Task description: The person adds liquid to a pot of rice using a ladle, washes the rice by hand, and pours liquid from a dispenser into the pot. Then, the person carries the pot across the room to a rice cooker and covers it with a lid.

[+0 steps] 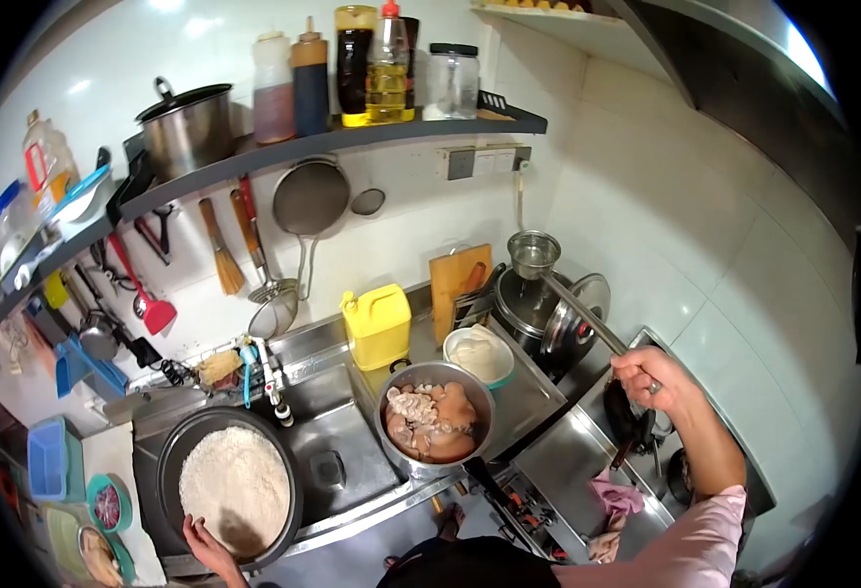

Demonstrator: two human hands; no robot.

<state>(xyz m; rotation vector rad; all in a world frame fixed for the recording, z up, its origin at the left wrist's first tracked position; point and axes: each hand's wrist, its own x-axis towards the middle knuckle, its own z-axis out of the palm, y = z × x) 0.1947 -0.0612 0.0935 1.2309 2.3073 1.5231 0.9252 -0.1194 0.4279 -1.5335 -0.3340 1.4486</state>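
Observation:
My right hand (646,377) is closed round the long handle of a metal ladle (533,257), whose bowl hangs above a dark pot (526,299) by the back wall. Beside that pot leans a glass-and-steel lid (575,328). My left hand (210,551) has its fingers apart at the near rim of a big black basin (168,470), which holds white flour-like powder (235,480). Between my hands, a large steel pot (484,431) contains pieces of raw-looking meat (437,421).
A metal sink (337,431) with a tap lies between basin and steel pot. Behind stand a yellow jug (377,326), a white-filled bowl (479,355) and a cutting board (458,279). Bottles and a pot line the wall shelf (333,137). A pink cloth (617,495) lies right.

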